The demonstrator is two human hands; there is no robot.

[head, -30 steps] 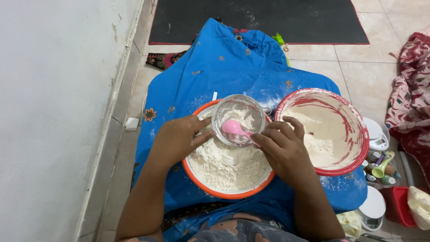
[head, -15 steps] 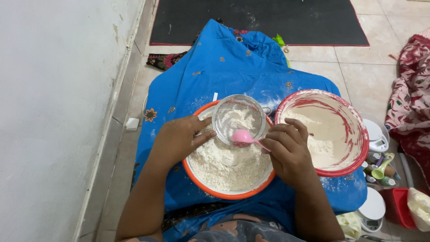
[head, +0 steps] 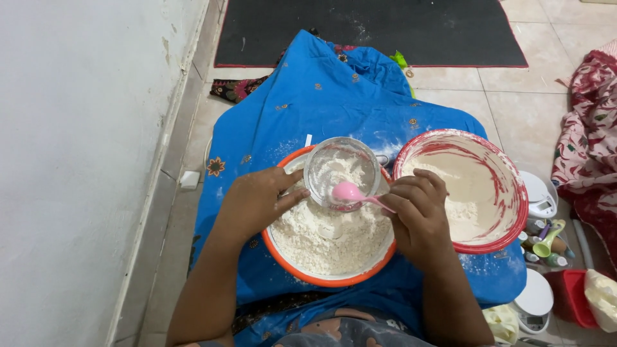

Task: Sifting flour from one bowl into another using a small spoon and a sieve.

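Gripping pink spoon (head: 349,191), right hand (head: 418,215) curled

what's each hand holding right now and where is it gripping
The left hand grips the small clear bowl by its rim; the right hand holds the pink spoon by its handle.

- A cloth (head: 334,103) lay spread over the floor (head: 514,96), with a mat (head: 360,29) beyond it and a wall (head: 77,160) to its left.
- Two bowls sat side by side on the cloth: the flour bowl (head: 328,273) on the left, the second bowl (head: 498,186) just to its right.
- A small sieve (head: 342,170) stood over the far part of the flour bowl.
- The left hand (head: 257,202) lay at the sieve's left side; the right hand (head: 418,215) was at its right, with a spoon (head: 352,193) reaching in over the sieve's near edge.
- Two scales (head: 538,196) (head: 533,302) and some small bottles (head: 546,244) lay on the floor right of the bowls.
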